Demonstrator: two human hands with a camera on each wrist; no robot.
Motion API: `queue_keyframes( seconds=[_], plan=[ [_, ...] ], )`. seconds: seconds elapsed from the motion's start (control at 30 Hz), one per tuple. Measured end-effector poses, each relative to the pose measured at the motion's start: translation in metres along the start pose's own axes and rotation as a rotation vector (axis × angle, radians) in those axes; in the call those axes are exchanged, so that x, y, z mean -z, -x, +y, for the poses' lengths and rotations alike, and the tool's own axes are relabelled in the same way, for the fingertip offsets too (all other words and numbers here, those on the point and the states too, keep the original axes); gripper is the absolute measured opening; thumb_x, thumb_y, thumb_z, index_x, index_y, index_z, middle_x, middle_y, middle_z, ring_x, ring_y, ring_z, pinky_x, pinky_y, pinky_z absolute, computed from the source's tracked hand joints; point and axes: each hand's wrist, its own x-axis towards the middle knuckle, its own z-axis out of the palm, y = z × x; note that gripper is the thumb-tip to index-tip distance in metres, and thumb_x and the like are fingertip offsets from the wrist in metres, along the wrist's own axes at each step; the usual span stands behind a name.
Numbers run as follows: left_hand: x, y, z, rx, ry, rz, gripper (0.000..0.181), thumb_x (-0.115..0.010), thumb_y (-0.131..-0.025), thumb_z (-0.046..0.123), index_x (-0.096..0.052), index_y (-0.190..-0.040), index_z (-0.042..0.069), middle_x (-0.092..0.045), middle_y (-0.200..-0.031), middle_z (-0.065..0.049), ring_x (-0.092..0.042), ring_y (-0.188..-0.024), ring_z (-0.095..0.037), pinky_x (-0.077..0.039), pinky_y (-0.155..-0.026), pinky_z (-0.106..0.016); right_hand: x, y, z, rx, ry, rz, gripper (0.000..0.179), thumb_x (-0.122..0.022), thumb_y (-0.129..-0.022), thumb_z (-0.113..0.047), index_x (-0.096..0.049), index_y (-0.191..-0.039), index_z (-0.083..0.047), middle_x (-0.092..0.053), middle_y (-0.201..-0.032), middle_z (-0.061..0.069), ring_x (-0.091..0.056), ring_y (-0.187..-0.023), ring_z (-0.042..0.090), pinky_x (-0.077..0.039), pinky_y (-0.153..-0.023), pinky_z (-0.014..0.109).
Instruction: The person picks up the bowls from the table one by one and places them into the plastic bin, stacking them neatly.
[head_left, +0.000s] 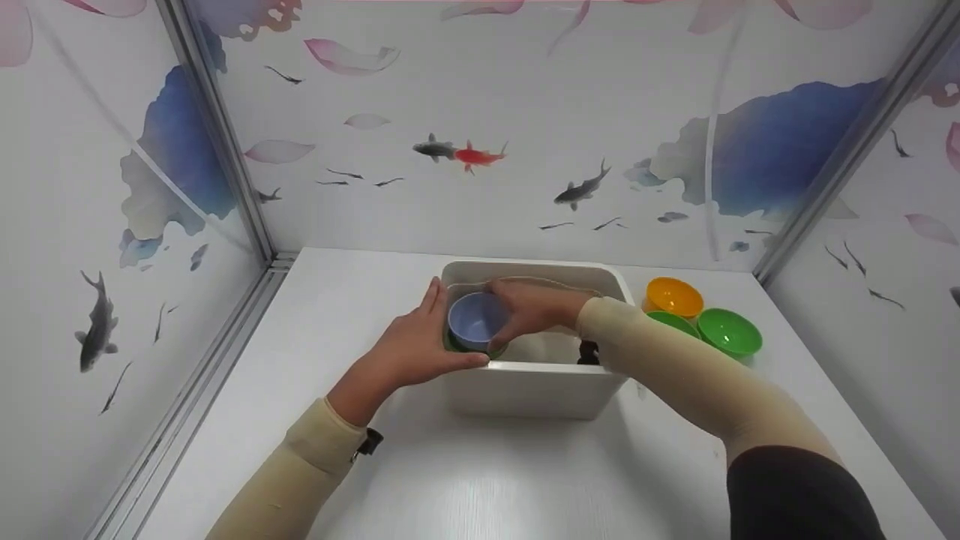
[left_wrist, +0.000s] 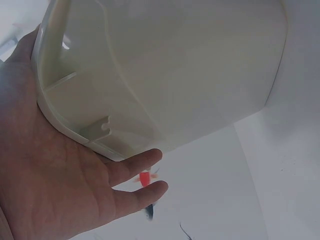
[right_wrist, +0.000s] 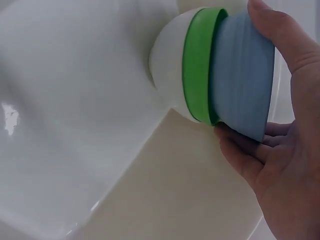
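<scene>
Inside the white bin (head_left: 532, 394), at its left end, my right hand (head_left: 536, 306) grips a blue bowl (head_left: 474, 321), thumb on the near side and fingers on the far side. In the right wrist view the blue bowl (right_wrist: 242, 75) sits in a green band (right_wrist: 197, 65) with a white rounded base (right_wrist: 167, 65) below it; whether these are one bowl or two I cannot tell. My left hand (head_left: 411, 346) rests on the bin's front left corner, its thumb along the front rim. The left wrist view shows extended fingers (left_wrist: 137, 165) beside the bin's outer wall (left_wrist: 200, 75).
Right of the bin, an orange bowl (head_left: 675, 296) and two green bowls, one (head_left: 729, 332) in full view and one (head_left: 673, 324) partly behind my right sleeve, stand on the white table (head_left: 495, 480). Printed panels (head_left: 510, 217) enclose the back and sides.
</scene>
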Motion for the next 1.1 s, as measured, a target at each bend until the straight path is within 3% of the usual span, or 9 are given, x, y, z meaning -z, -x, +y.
queue_keyframes(
  seconds=[0.23, 0.57, 0.9, 1.1],
  plan=[
    [0.001, 0.0, 0.0, -0.002, 0.014, 0.004, 0.145, -0.071, -0.081, 0.092, -0.007, -0.177, 0.005, 0.001, -0.185, -0.013, -0.045, -0.155, -0.046, -0.043, -0.122, -0.058, -0.004, -0.004, 0.0, 0.012, 0.061, 0.036, 0.102, -0.096, -0.08, -0.054, -0.05, -0.151, 0.004, -0.066, -0.134, 0.015, -0.065, -0.116, 0.025, -0.054, -0.106, 0.044],
    [0.001, -0.001, 0.0, 0.004, 0.011, -0.004, 0.146, -0.07, -0.08, 0.094, -0.007, -0.178, 0.005, 0.001, -0.186, -0.013, -0.047, -0.154, -0.044, -0.044, -0.121, -0.057, -0.009, -0.01, 0.002, -0.036, 0.18, 0.043, 0.105, -0.09, -0.081, -0.067, -0.051, -0.15, 0.003, -0.067, -0.128, 0.013, -0.066, -0.112, 0.026, -0.055, -0.103, 0.045],
    [-0.001, -0.001, -0.001, -0.013, -0.009, 0.0, 0.146, -0.067, -0.081, 0.095, -0.007, -0.177, 0.002, 0.001, -0.185, -0.014, -0.046, -0.155, -0.043, -0.044, -0.122, -0.055, -0.011, -0.011, -0.003, -0.017, 0.229, -0.027, 0.105, -0.09, -0.087, -0.061, -0.047, -0.15, 0.01, -0.065, -0.131, 0.02, -0.066, -0.118, 0.03, -0.052, -0.11, 0.045],
    [0.0, -0.001, -0.001, -0.016, -0.002, -0.003, 0.147, -0.067, -0.08, 0.095, -0.006, -0.177, 0.001, 0.002, -0.185, -0.015, -0.045, -0.156, -0.044, -0.044, -0.122, -0.055, -0.012, -0.014, -0.008, -0.023, 0.196, -0.084, 0.104, -0.092, -0.09, -0.052, -0.041, -0.151, 0.014, -0.061, -0.136, 0.026, -0.063, -0.123, 0.032, -0.049, -0.114, 0.045]
  ],
)
